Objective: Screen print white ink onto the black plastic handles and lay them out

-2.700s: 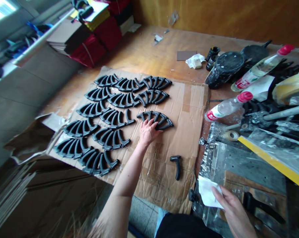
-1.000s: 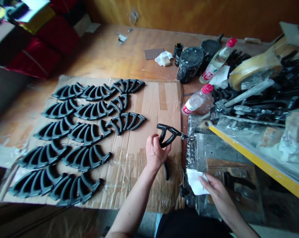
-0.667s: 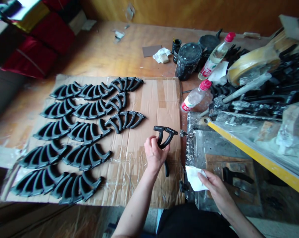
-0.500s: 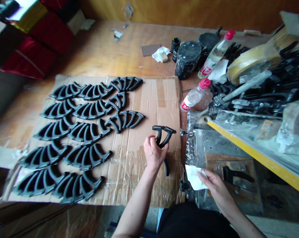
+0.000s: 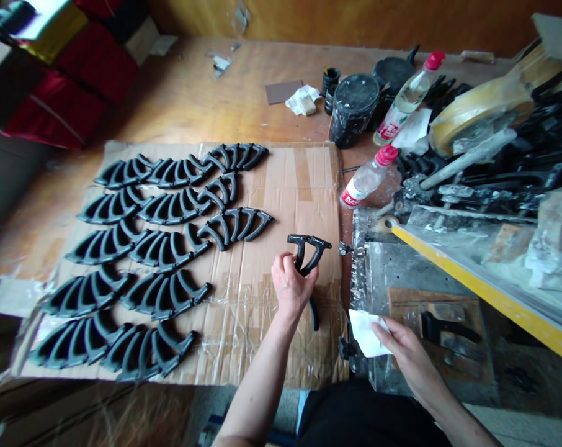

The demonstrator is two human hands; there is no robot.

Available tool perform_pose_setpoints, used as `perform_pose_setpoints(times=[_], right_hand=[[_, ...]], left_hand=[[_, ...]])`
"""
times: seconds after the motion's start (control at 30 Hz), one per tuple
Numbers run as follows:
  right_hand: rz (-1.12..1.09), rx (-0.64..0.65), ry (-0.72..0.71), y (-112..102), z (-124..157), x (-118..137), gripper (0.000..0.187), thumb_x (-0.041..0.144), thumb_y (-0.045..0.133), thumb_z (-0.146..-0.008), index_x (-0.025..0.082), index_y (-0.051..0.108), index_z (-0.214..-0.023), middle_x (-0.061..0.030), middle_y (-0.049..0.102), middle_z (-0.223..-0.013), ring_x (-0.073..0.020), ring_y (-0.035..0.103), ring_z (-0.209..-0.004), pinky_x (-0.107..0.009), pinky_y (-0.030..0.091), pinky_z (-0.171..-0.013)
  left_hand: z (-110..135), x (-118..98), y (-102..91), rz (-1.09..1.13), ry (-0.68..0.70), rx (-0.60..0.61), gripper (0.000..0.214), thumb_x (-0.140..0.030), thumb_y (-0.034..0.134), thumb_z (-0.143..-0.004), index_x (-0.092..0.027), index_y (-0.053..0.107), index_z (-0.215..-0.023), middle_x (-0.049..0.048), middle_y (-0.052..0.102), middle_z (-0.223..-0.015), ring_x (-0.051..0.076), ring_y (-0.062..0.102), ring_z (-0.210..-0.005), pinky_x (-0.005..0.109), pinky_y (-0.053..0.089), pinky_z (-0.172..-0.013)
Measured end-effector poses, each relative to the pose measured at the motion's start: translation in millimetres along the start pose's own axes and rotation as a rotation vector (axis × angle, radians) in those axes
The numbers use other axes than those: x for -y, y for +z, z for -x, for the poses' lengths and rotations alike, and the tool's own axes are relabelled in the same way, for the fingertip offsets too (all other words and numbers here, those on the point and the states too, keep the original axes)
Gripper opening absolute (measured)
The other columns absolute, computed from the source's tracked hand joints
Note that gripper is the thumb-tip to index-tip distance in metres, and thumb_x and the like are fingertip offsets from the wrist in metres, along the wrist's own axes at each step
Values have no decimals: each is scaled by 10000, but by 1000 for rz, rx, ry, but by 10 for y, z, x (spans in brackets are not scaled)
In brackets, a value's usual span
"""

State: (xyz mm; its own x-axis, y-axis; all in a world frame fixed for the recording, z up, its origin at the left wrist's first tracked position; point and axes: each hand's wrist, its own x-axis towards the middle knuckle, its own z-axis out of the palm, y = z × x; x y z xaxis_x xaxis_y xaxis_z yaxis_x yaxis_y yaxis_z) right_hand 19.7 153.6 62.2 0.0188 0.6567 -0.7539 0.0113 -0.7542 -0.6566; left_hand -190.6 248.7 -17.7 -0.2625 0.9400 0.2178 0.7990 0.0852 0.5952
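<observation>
My left hand (image 5: 290, 288) is closed on two black curved plastic handles (image 5: 309, 251), held fanned apart just above the flattened cardboard sheet (image 5: 294, 180). A third black handle (image 5: 313, 313) lies on the cardboard right below that hand. Rows of fanned black handles (image 5: 164, 248) cover the left part of the cardboard. My right hand (image 5: 404, 354) pinches a white cloth (image 5: 365, 332) on the paint-stained metal plate (image 5: 402, 279). Another black handle (image 5: 448, 329) sits in a fixture on the plate, beside the right hand.
Two clear bottles with red caps (image 5: 367, 180) (image 5: 406, 99) and a black paint tub (image 5: 353, 108) stand behind the plate. A yellow bar (image 5: 486, 298) and cluttered black parts (image 5: 541, 155) fill the right side. Red bags (image 5: 76, 81) lie at the far left.
My left hand left the fan of handles, picked up two handles near the plate and drew them slightly back towards the cardboard. The right hand stayed on the cloth.
</observation>
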Motion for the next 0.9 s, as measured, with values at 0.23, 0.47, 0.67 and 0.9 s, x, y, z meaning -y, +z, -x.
perform_pose_setpoints(times=[0.23, 0.47, 0.67, 0.9], right_hand=[[21, -10, 3, 20, 14, 37, 562, 665, 707, -679, 145, 727, -892, -49, 676, -726, -213, 593, -695, -299, 454, -642], [16, -17, 3, 15, 6, 16, 529, 642, 730, -669, 157, 745, -880, -57, 693, -751, -208, 597, -695, -288, 468, -638], [17, -1, -8, -3, -18, -27, 496, 623, 754, -644, 173, 749, -852, -41, 685, -716, -216, 613, -684, -296, 497, -649], [12, -18, -5, -23, -13, -34, 539, 681, 717, -648, 181, 745, -847, -54, 697, -737, -255, 643, -744, -332, 530, -717]], left_hand=[[-10, -2, 14, 3, -6, 15, 408, -315, 762, -666, -215, 515, -975, 90, 584, -1047, 261, 592, -953, 410, 503, -835], [-343, 1, 71, -66, 50, 23, 401, -349, 766, -668, -191, 567, -978, 99, 624, -1035, 270, 597, -970, 414, 470, -851], [-1443, 25, 100, -241, 24, 32, 353, -442, 713, -718, -191, 647, -957, 106, 645, -1089, 306, 552, -1073, 447, 397, -939], [-2331, 282, 211, -409, -104, 73, 394, -479, 624, -774, -148, 695, -974, 159, 621, -1167, 339, 501, -1139, 472, 370, -945]])
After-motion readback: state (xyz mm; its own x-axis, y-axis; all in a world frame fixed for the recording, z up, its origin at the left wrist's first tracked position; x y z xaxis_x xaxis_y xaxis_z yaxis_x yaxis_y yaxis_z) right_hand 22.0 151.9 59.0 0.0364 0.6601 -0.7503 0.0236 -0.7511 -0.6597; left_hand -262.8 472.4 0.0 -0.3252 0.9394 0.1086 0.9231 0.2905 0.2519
